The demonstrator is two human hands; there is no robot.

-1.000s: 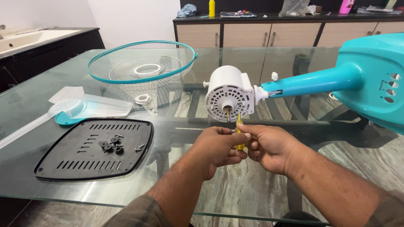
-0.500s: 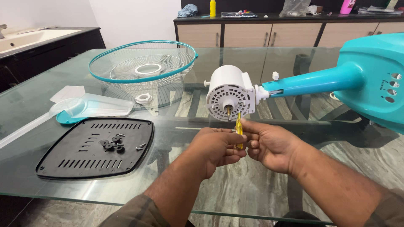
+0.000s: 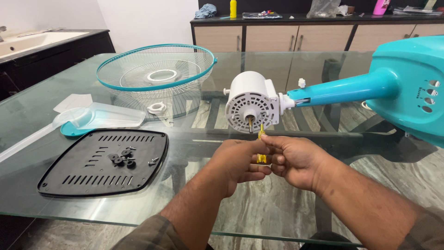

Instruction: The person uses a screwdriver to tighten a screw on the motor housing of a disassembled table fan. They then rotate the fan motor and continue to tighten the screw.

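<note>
Over a glass table [image 3: 286, 217], I hold a small yellow-handled screwdriver [image 3: 261, 147] between both hands: my left hand [image 3: 238, 164] is curled around its lower part and my right hand [image 3: 298, 159] pinches it from the other side, fingers closed on the handle. The screwdriver stands nearly upright, its long axis running from my hands toward the white fan motor housing [image 3: 252, 103], tip pointing up at the housing's vented face just beside the metal shaft [image 3: 250, 124]. The housing lies on its side, its teal neck [image 3: 342, 90] reaching right to the teal fan base [image 3: 409, 88]. To my left lie a black vented plate [image 3: 69, 176] carrying small screws [image 3: 122, 158], a clear blade [image 3: 101, 115] and a teal-rimmed wire grille [image 3: 157, 69].
</note>
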